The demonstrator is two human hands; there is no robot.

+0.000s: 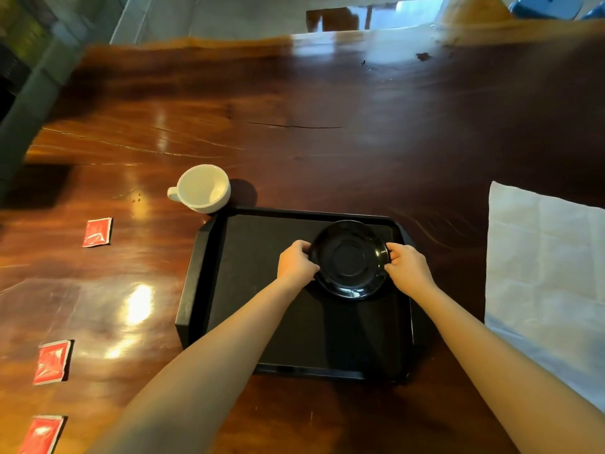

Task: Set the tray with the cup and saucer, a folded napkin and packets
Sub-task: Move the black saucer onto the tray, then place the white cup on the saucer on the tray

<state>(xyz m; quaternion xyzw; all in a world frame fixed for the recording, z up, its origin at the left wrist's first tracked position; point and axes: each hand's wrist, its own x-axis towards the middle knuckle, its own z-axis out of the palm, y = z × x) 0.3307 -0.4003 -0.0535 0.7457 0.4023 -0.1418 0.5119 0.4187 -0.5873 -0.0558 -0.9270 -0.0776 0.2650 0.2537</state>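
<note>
Left hand: the left hand (pixel 296 261) grips the left rim of the saucer, fingers curled over its edge.
Right hand: the right hand (pixel 406 265) pinches the opposite rim in the same way.
Saucer: the black saucer (pixel 349 259) sits in the far right part of the tray; I cannot tell whether it rests on it or is just above.
Tray: the black tray (pixel 196 283) lies on the glossy wooden table (pixel 327 126).
Cup: the white cup (pixel 203 188) stands upright on the table, just beyond the tray's far left corner, handle pointing left.
Napkin: the white napkin (pixel 540 257) lies spread on the table, right of the tray.
Packets: three red packets lie well left of the tray, one far (pixel 97 232), one nearer (pixel 52 362), one nearest (pixel 42 434).
</note>
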